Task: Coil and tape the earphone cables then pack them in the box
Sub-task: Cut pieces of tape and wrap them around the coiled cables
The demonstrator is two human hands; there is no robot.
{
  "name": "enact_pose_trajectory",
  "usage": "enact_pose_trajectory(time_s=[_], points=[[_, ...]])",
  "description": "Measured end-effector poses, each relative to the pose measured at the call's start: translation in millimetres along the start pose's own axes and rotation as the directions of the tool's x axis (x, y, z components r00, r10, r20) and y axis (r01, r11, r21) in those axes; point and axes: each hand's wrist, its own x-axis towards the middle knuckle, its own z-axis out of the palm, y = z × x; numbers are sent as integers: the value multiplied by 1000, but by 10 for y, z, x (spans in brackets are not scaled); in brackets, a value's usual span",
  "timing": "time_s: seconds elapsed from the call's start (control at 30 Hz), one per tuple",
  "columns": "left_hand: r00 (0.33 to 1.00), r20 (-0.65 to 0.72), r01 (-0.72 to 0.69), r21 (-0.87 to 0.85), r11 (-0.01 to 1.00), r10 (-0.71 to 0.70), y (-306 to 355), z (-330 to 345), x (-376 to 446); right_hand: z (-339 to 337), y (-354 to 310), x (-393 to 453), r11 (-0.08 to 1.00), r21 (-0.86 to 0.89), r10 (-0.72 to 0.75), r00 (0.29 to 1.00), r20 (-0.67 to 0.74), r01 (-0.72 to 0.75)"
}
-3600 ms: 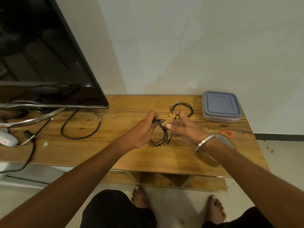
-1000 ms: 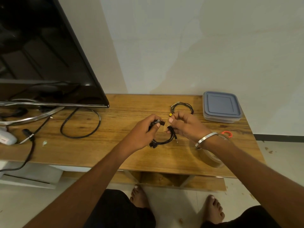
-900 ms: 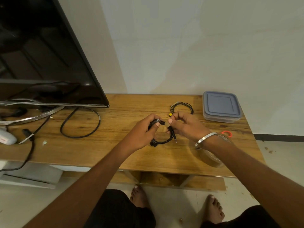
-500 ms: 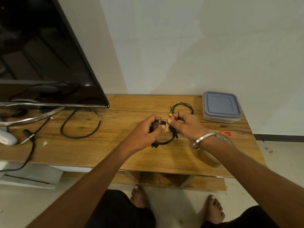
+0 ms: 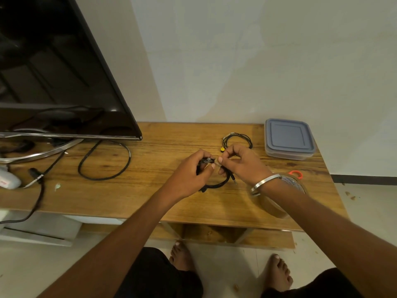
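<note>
Coiled black earphone cable (image 5: pixel 217 183) hangs between both hands above the wooden table (image 5: pixel 150 190): the left hand (image 5: pixel 189 175) pinches its top, and the right hand (image 5: pixel 240 162) pinches the same spot, a scrap of tape at its fingertips. A second coiled earphone (image 5: pixel 237 139) lies behind them, near the lidded plastic box (image 5: pixel 289 138). A tape roll (image 5: pixel 277 198) sits under the right wrist. A television (image 5: pixel 53 82) stands left, against a plain white wall; no writing is readable.

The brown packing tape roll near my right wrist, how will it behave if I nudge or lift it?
The brown packing tape roll appears to lie flat on the wooden table, so it probably slides rather than rolls. Its hollow ring looks light and stiff.
</note>
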Motion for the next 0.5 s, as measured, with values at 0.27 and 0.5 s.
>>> enact_pose_trajectory(time_s=[0.27, 0.5], points=[[995, -68, -75, 34, 997, 77, -21, 32, -18, 14, 1, -11, 1000, 1, 23, 999, -22, -23], [964, -157, -196, 116, 974, 212, 69, 30, -52, 16, 43, 9, 973, 140, 176, 983, 54, -182]])
